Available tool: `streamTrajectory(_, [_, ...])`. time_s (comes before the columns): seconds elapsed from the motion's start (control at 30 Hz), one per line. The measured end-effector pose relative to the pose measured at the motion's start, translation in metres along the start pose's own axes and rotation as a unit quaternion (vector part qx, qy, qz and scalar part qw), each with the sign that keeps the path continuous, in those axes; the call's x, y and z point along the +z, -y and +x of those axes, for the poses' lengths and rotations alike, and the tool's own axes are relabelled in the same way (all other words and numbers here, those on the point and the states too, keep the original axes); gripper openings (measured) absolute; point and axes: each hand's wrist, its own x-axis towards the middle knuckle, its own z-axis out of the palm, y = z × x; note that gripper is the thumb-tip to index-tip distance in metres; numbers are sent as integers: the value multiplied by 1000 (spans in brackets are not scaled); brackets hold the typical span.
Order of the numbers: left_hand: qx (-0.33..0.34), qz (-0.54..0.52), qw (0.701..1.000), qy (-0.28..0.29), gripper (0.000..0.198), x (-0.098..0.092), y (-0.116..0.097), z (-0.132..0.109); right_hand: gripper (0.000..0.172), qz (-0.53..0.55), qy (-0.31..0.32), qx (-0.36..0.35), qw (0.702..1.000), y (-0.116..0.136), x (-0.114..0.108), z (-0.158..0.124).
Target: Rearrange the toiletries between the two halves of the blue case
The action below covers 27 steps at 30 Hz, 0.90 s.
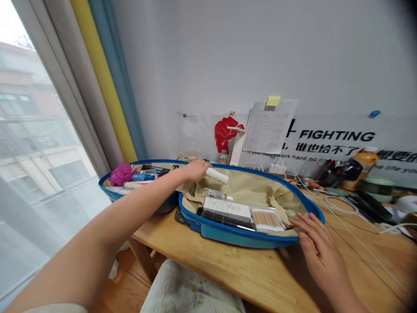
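Observation:
An open blue suitcase (244, 239) with a beige lining lies on the wooden table. My left hand (197, 170) is closed on a white tube (217, 175), held over the back left of the right-hand half. My right hand (317, 243) rests at that half's right rim with its fingers spread, holding nothing. Inside lie a small clear bottle (216, 194), a white box (226, 208), a flat black item (224, 220) and a pack of cotton swabs (267, 220). The left half holds a magenta bath puff (122, 174) and a blue tube-like item (143, 177).
Cables (345, 213) run along the table's right side. An orange bottle (365, 165), a green container (376, 189) and dark pens (330, 174) stand at the back right. A white lamp (237, 148) is behind the suitcase. Curtains and a window are on the left.

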Motion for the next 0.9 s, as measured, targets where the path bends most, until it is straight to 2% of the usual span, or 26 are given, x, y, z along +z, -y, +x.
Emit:
streamTrajectory(0.13, [10, -20, 999, 35, 43, 25, -24, 29, 39, 6, -2, -5, 1000, 0, 0, -1])
streamTrajectory(0.33, [12, -43, 996, 78, 39, 49, -31, 38, 37, 2, 5, -10, 1000, 1, -1, -1])
streamTrajectory(0.7, [5, -16, 993, 114, 35, 62, -29, 42, 35, -14, -5, -31, 999, -2, -2, -2])
streamTrajectory(0.9, [12, -42, 989, 144, 36, 64, -30, 41, 37, -14, -3, -19, 1000, -2, -2, -2])
